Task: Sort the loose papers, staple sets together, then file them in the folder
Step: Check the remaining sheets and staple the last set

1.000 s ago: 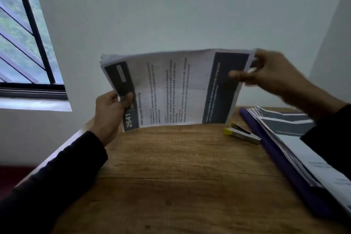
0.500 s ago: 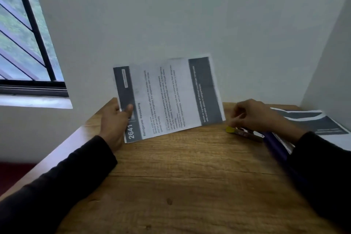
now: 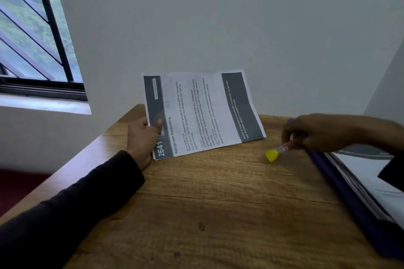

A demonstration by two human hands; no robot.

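left hand (image 3: 144,137) pinching the paper set (image 3: 202,113) at its corner nearest the "2641" heading, thumb on the printed face, sheets tipped up with the lower edge resting on the wooden table (image 3: 218,214). right hand (image 3: 317,135) curled round the stapler (image 3: 276,152), just to the right of the paper set, yellow end poking out toward the papers and low over the table; whether lifted clear or touching the wood, cannot tell. purple folder (image 3: 341,190) lying further right of the paper set, well apart from it, more printed sheets (image 3: 367,172) stacked on it. seemingly the stapling step: set gathered, stapler taken up, nothing yet fastened. to do it well: square the edges first by tapping the lower edge against the table, since any slipped sheet gets stapled crooked. keep the left pinch firm and close to the chosen corner so the layers cannot fan. bring the stapler mouth fully over that corner, well inside both edges but clear of the dark heading band's text. keep the thumb out of the stapler's path. press once, firmly and straight down; a half squeeze likely leaves a bent leg. check the back before moving toward the folder.
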